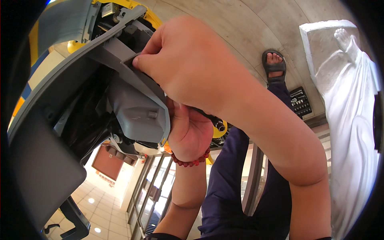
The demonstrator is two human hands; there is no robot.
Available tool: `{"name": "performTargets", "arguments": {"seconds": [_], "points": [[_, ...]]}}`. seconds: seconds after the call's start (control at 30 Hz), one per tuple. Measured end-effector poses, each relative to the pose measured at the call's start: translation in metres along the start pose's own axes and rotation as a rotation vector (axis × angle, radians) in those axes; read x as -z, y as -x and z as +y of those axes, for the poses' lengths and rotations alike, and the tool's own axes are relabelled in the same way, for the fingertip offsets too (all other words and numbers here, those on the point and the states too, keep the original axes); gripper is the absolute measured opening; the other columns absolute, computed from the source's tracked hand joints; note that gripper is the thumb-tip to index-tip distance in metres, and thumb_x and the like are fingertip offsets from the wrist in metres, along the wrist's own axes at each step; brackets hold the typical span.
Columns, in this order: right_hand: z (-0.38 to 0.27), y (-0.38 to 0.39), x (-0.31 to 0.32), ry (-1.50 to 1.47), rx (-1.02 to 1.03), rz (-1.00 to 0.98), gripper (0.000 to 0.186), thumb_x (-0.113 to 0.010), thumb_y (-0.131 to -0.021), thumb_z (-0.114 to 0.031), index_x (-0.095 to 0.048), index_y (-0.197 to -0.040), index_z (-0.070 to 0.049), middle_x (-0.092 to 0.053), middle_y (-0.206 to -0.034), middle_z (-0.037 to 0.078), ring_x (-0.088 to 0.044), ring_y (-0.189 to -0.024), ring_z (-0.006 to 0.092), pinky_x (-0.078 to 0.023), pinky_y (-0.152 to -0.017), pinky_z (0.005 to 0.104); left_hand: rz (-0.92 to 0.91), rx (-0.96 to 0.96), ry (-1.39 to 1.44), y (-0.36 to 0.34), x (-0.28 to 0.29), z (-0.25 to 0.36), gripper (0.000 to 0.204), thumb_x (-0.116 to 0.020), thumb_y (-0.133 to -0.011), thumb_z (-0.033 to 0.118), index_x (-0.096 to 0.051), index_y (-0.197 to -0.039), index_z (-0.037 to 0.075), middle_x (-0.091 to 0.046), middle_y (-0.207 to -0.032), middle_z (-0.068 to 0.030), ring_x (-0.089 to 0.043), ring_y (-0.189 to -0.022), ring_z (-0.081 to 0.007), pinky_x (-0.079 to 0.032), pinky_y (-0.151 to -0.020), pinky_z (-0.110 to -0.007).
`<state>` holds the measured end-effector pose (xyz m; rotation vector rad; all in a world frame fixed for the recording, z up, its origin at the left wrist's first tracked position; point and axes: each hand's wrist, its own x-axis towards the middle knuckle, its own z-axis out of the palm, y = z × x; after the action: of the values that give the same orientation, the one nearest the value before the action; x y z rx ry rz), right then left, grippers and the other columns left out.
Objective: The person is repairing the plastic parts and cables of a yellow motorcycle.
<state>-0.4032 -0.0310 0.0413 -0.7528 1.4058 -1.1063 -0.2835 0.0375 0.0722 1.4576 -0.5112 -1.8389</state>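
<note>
My right hand (188, 68) reaches across the top, thumb and fingers pinching the upper edge of a grey plastic panel (146, 114). This panel has a bulging, moulded shape and sits in the opening of a larger grey body shell (52, 86). Below, my left hand (190, 134), with a red bead bracelet (192, 163) at the wrist, closes on the panel's right edge; its thumb shows, but most fingers are hidden. Past the left hand, a black rod with a shiny socket-like end (220, 126) sticks out. Whether that hand touches the rod, I cannot tell.
Yellow-edged bodywork (152, 18) with exposed mechanical parts stands at the upper left. A black socket set case (300, 102) lies on the floor near my sandalled foot (274, 60). White draped sculpture (350, 100) rises on the right. Glass doors (154, 188) appear lower left.
</note>
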Motion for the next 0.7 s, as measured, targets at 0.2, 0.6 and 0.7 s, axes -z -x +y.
{"name": "performTargets", "arguments": {"seconds": [0.2, 0.6, 0.7], "points": [[-0.007, 0.002, -0.007, -0.062, -0.181, -0.045, 0.023, -0.065, -0.079, -0.020, -0.069, -0.072, 0.001, -0.064, -0.075, 0.020, -0.065, -0.078, 0.0363, -0.053, -0.070, 0.0408, 0.214, 0.040, -0.035, 0.009, 0.011, -0.003, 0.041, -0.036, -0.098, 0.015, -0.039, -0.135, -0.001, -0.047, -0.136, -0.0120, -0.049, -0.123, -0.0255, -0.041, -0.101, -0.040], [-0.003, 0.000, -0.013, -0.209, -0.183, 0.018, 0.016, -0.061, -0.072, -0.014, -0.068, -0.071, 0.001, -0.064, -0.071, 0.020, -0.064, -0.071, 0.0335, -0.052, -0.069, 0.0383, 0.145, 0.029, -0.098, 0.018, 0.029, -0.010, 0.035, -0.045, -0.096, 0.018, -0.049, -0.125, -0.002, -0.058, -0.120, -0.0131, -0.060, -0.107, -0.0246, -0.048, -0.090, -0.037], [-0.002, 0.001, -0.010, -0.240, -0.244, -0.043, 0.021, -0.062, -0.072, -0.017, -0.068, -0.078, 0.001, -0.065, -0.066, 0.014, -0.064, -0.063, 0.0233, -0.051, -0.064, 0.0320, 0.104, 0.075, -0.043, 0.022, 0.026, -0.012, 0.029, -0.048, -0.096, 0.012, -0.051, -0.121, 0.000, -0.060, -0.115, -0.0118, -0.061, -0.103, -0.0220, -0.049, -0.089, -0.037]]}}
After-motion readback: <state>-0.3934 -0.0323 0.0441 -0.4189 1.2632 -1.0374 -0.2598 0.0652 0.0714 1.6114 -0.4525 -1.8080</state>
